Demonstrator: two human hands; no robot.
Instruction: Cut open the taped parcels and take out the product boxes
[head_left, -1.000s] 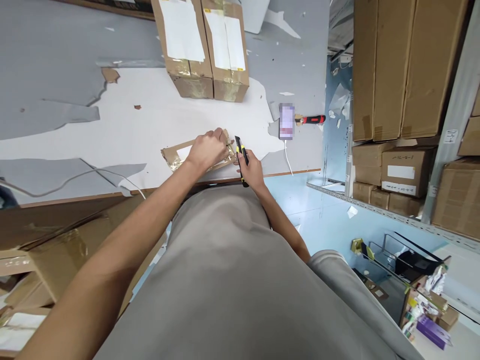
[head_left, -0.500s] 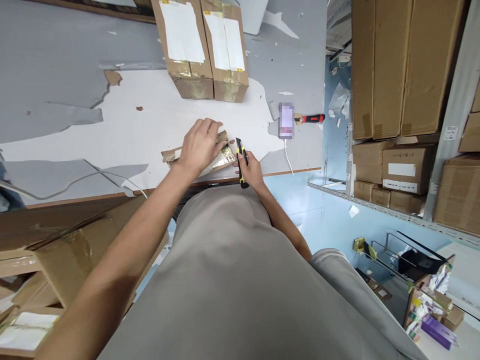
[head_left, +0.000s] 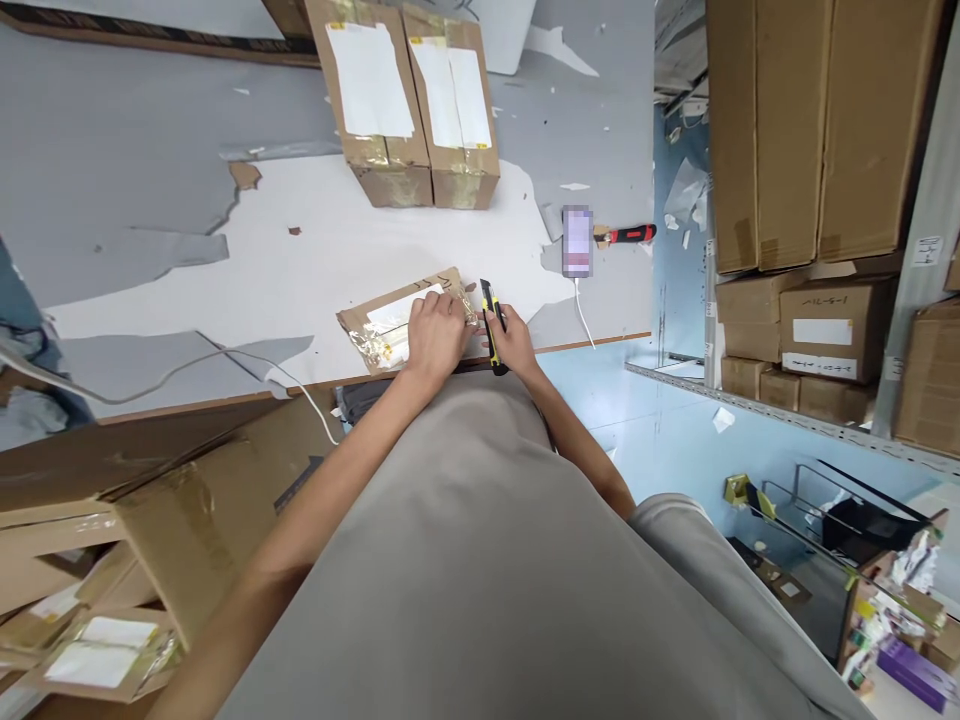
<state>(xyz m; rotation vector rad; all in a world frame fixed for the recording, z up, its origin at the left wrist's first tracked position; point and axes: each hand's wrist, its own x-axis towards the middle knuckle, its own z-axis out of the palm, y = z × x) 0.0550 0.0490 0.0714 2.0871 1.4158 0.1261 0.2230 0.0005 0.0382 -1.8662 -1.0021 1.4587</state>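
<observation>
holding flat ctn (head_left: 397,312), cardbd pcs (head_left: 109,648) in box (head_left: 176,530)

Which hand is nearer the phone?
Right. The right hand, holding the cutter, is left of the phone and closer to the body; the left hand is farther left, at the packet.

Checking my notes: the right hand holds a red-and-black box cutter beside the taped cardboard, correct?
Not quite: the cutter is yellow and black, as the head view shows. The right hand does hold it beside the taped cardboard.
</observation>
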